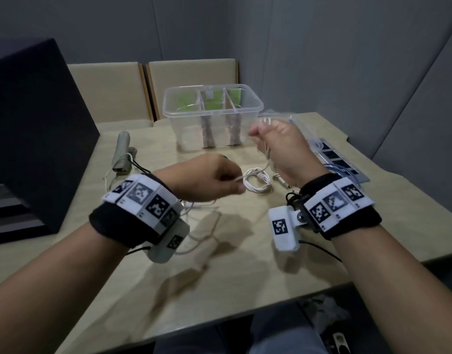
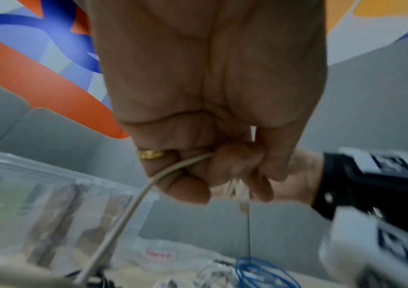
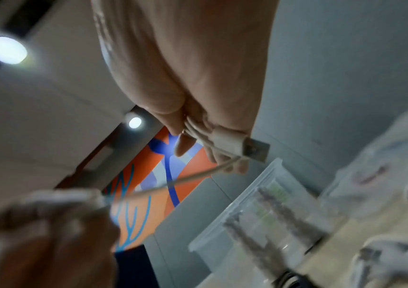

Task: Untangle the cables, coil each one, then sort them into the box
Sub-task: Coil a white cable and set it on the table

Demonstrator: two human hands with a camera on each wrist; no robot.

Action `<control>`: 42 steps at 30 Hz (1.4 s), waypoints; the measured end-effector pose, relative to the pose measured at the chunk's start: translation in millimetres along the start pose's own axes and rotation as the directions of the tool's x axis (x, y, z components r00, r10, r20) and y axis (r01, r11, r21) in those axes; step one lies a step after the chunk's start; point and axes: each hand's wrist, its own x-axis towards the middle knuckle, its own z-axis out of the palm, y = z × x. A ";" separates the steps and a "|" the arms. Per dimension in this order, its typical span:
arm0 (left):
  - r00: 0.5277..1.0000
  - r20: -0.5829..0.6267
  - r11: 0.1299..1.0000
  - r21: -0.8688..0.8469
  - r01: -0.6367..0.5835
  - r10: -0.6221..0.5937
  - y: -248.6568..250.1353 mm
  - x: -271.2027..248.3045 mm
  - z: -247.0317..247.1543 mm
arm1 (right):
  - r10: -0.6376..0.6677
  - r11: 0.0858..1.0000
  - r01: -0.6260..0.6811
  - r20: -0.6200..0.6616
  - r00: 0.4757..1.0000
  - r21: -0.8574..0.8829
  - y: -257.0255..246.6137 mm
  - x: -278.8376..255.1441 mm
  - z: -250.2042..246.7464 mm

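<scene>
Near the middle of the head view, above the table [image 1: 245, 251], both hands busy with one white USB cable [image 3: 163, 185]. Right hand [image 1: 283, 146] up high, just in front of the clear box [image 1: 212, 116], fingers curled round a few loops of cable, with the flat metal USB plug [image 3: 253, 150] poking out past the fingertips. Plug pointing to the lower right in the right wrist view. Left hand [image 1: 209, 177] lower and left of middle, fist closed, pinching the same cable farther along. Between the two hands, cable pulled in a nearly straight line, long way running from upper right down to lower left in the right wrist view.

Probably partway through coiling this cable: some loops made, a free length left to wind. Another white cable bundle [image 1: 255, 181] lying on the table just right of the left hand, loosely looped. Blue cable [image 2: 259, 272] lying at the right side, on a flat board. Box with three parts and green labels, no cable seen inside yet, so sorting seems not started. More thin white wire trailing under the left wrist, hard to tell whose.
</scene>
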 end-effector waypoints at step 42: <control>0.848 -0.478 0.873 -0.487 -0.039 -0.229 -30.2 15.5 11.8 | 0.081 0.971 0.002 0.338 0.937 -0.238 1.4 -14.2 7.9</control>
